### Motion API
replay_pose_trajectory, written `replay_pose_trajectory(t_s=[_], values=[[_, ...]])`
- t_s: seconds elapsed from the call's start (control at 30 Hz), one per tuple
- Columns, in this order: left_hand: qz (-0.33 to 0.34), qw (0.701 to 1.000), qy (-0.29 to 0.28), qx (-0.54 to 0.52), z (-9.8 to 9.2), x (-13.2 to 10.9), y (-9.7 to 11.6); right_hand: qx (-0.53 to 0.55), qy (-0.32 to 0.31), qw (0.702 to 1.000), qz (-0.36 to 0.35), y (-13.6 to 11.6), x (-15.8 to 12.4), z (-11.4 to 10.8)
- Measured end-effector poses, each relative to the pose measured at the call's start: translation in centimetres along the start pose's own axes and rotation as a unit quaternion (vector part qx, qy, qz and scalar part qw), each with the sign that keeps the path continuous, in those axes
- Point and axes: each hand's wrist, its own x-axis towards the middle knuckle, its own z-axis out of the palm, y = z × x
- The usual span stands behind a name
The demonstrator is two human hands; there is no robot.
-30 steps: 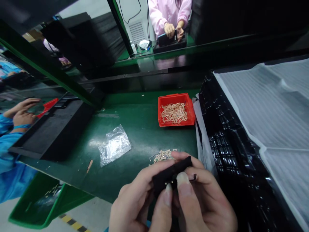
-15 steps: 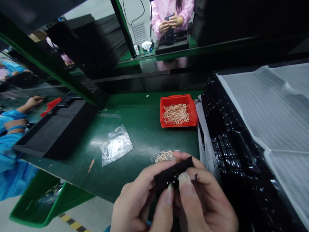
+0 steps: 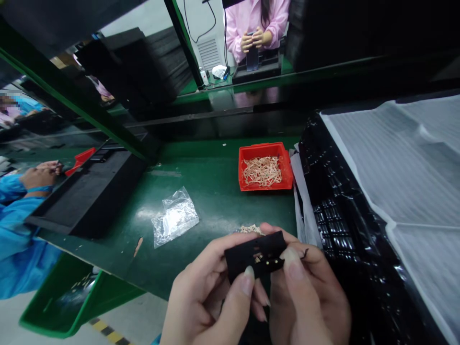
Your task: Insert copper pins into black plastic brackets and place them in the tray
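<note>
A small oblong black piece is held up between the two hands, tilted so its right end sits higher, with a few gold-coloured spots and small openings on its face. The left hand is closed on it, thumb at the lower edge, fingers behind. The right hand is closed at its right end, and a thin dark hooked bit sticks out past the thumb; whether it belongs to the piece is unclear. Just beyond the hands, pale scraps lie on the bench, partly hidden. Farther ahead stands a red bin of tangled pale strips. Left of the hands lies a clear plastic bag; farther left and lower, a green bin holds pale bits and clear plastic.
</note>
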Motion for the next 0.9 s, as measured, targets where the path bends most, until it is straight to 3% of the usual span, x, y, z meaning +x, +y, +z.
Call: replay_pose_trajectory(t_s=[0.2,0.47,0.73,0.9], values=[[0.045,0.998,-0.012,0.037,-0.3,0.0,-0.4,0.009,0.037,0.999,0.005,-0.3,-0.4,1.1],[0.174,0.969,-0.024,0.172,-0.3,0.2,-1.1,0.004,0.02,0.998,-0.053,0.0,-0.3,1.3],[0.225,0.942,-0.03,0.249,-0.9,0.4,-1.2,-0.008,0.03,0.997,-0.066,0.0,-0.7,1.6],[0.232,0.939,-0.023,0.252,-1.0,0.4,-1.0,-0.031,0.026,0.994,-0.097,0.1,-0.7,1.7]])
